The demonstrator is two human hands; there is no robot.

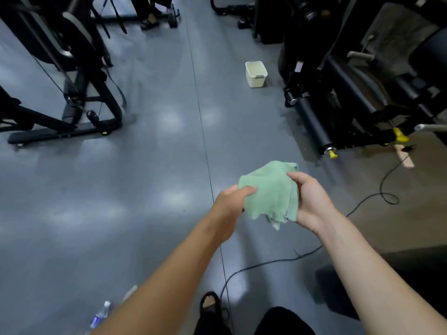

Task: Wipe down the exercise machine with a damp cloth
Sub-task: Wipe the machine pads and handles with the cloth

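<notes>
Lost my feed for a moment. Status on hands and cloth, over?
Both hands, left and right, gripping green cloth in mid-air. Exercise machine ahead right, untouched. Black cable on the floor between.

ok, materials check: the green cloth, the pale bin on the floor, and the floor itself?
Green cloth: soft woven or terry-like fabric, matte, crumpled, with a frayed lower edge; whether it is damp cannot be told. Pale bin: probably moulded plastic, smooth cream walls, rounded rim. Floor: smooth grey sheet or coated surface, semi-gloss, with light reflections and a thin seam line. Left hand and right hand both hold the cloth.
</notes>
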